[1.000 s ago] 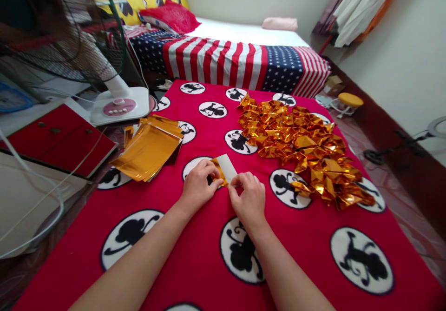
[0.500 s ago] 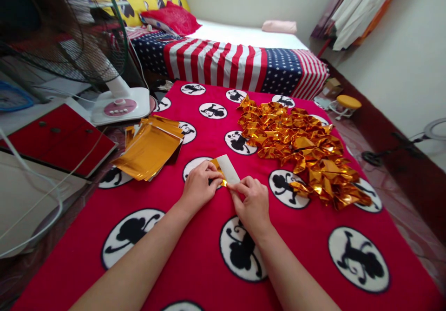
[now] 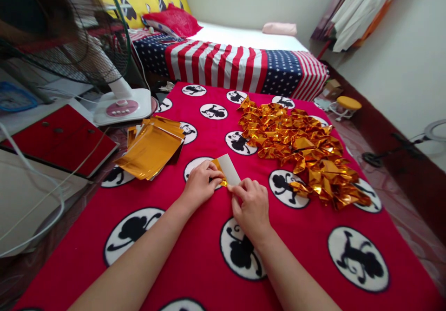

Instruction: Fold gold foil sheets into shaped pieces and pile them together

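A partly folded sheet of gold foil paper (image 3: 228,166), its pale back showing, lies on the red cloth between my hands. My left hand (image 3: 202,181) is closed, pinching the sheet's gold left edge. At its lower right corner my right hand (image 3: 251,204) grips the paper between thumb and bent fingers. The fingers partly hide the gold side. Left of my hands lies a loose stack of flat gold foil sheets (image 3: 153,148). Rows of folded gold foil pieces (image 3: 292,139) cover the cloth to the right.
The red cloth (image 3: 299,264) carries round monkey prints. A fan (image 3: 121,104) stands at the left beside a red-topped cabinet (image 3: 57,136), with white cables hanging near. A bed with a striped, starred cover (image 3: 223,64) stands behind; a yellow stool (image 3: 348,102) is at the right.
Almost nothing differs. My right fingers have shifted very slightly at the paper's lower corner, and the whole view has moved a little. Both hands keep their hold.
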`<state>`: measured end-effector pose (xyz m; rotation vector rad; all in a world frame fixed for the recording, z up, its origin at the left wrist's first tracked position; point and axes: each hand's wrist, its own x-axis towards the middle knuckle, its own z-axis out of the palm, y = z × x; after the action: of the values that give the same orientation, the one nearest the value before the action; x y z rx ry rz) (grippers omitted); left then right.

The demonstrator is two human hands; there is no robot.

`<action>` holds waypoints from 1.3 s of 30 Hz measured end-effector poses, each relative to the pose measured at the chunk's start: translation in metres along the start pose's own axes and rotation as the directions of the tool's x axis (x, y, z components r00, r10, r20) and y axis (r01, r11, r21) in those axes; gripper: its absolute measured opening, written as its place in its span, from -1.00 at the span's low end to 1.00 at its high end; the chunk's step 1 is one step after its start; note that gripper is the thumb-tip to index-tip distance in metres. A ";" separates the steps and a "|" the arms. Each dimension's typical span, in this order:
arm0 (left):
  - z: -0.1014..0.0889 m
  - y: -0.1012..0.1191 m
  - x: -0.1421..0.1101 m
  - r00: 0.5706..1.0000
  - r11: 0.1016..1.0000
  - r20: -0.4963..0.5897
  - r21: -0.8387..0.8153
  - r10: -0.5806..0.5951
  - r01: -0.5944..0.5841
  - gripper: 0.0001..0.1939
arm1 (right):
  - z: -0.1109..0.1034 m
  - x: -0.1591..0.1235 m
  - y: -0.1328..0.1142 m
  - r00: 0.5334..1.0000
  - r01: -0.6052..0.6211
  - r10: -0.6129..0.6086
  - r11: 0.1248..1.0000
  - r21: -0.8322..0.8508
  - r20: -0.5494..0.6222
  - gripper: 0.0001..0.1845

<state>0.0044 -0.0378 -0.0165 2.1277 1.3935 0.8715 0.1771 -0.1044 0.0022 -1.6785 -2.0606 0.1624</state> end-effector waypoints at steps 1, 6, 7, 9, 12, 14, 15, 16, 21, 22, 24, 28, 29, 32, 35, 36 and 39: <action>0.000 -0.001 0.000 1.000 1.000 0.003 -0.006 0.002 -0.002 -0.83 | 0.000 0.000 -0.001 1.000 0.007 -0.007 1.000 -0.007 0.000 -0.85; 0.001 0.001 0.004 1.000 1.000 -0.018 -0.015 -0.022 0.021 -0.85 | 0.002 -0.001 -0.007 0.999 0.046 -0.046 0.999 -0.028 -0.006 -0.85; 0.001 0.003 0.006 1.000 1.000 -0.017 -0.021 -0.024 0.024 -0.85 | 0.002 -0.001 -0.008 0.999 0.052 -0.052 0.998 -0.032 -0.008 -0.85; 0.000 0.007 0.012 1.000 0.999 0.005 -0.028 -0.018 0.018 -0.84 | 0.003 -0.002 -0.010 0.998 0.066 -0.066 0.997 -0.041 -0.014 -0.86; -0.002 0.015 0.017 1.000 0.998 0.030 0.065 0.000 -0.002 -0.82 | 0.004 -0.004 -0.012 0.996 0.082 -0.083 0.995 -0.053 -0.021 -0.87; -0.002 0.021 0.016 0.999 0.985 0.025 0.168 0.020 -0.024 -0.82 | 0.004 -0.006 -0.014 0.996 0.085 -0.086 0.995 -0.049 -0.030 -0.86; -0.001 0.024 0.013 1.000 0.979 0.018 0.203 0.026 -0.029 -0.83 | 0.003 -0.006 -0.014 0.996 0.085 -0.086 0.996 -0.040 -0.038 -0.85; 0.000 0.026 0.009 1.000 0.976 0.007 0.216 0.025 -0.026 -0.83 | 0.003 -0.007 -0.014 0.995 0.086 -0.087 0.996 -0.028 -0.046 -0.84; 0.007 0.027 -0.009 0.994 0.992 -0.100 0.113 -0.052 0.064 -0.93 | 0.002 -0.008 -0.013 0.995 0.086 -0.083 0.995 0.050 -0.061 -0.75; 0.008 0.026 -0.010 0.992 0.991 -0.108 0.109 -0.070 0.082 -0.95 | 0.002 -0.008 -0.012 0.995 0.080 -0.076 0.995 0.066 -0.059 -0.74; 0.008 0.024 -0.009 0.990 0.987 -0.109 0.123 -0.094 0.107 -0.98 | 0.003 -0.007 -0.010 0.997 0.061 -0.055 0.993 0.102 -0.057 -0.71; 0.008 0.024 -0.005 0.990 0.979 -0.099 0.167 -0.104 0.119 -0.92 | 0.005 -0.006 -0.007 0.999 0.012 -0.002 0.983 0.182 -0.054 -0.68; 0.008 0.024 -0.005 0.990 0.977 -0.099 0.176 -0.103 0.120 -0.92 | 0.006 -0.006 -0.007 0.999 0.006 0.005 0.981 0.194 -0.052 -0.67; 0.009 0.025 -0.005 0.989 0.973 -0.109 0.198 -0.099 0.119 -0.91 | 0.006 -0.006 -0.006 0.999 0.004 0.006 0.979 0.202 -0.050 -0.68; 0.009 0.026 -0.005 0.989 0.970 -0.121 0.217 -0.088 0.113 -0.90 | 0.005 -0.006 -0.007 0.999 0.017 -0.009 0.983 0.181 -0.042 -0.68; 0.009 0.027 -0.005 0.989 0.968 -0.121 0.222 -0.091 0.116 -0.90 | 0.005 -0.006 -0.008 0.999 0.025 -0.019 0.985 0.168 -0.039 -0.68; 0.009 0.028 -0.004 0.988 0.965 -0.108 0.226 -0.110 0.132 -0.90 | 0.003 -0.006 -0.010 0.998 0.066 -0.064 0.990 0.122 -0.024 -0.69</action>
<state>0.0272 -0.0526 -0.0051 2.1653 1.7302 0.8039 0.1683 -0.1121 0.0017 -1.5318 -2.0441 0.2454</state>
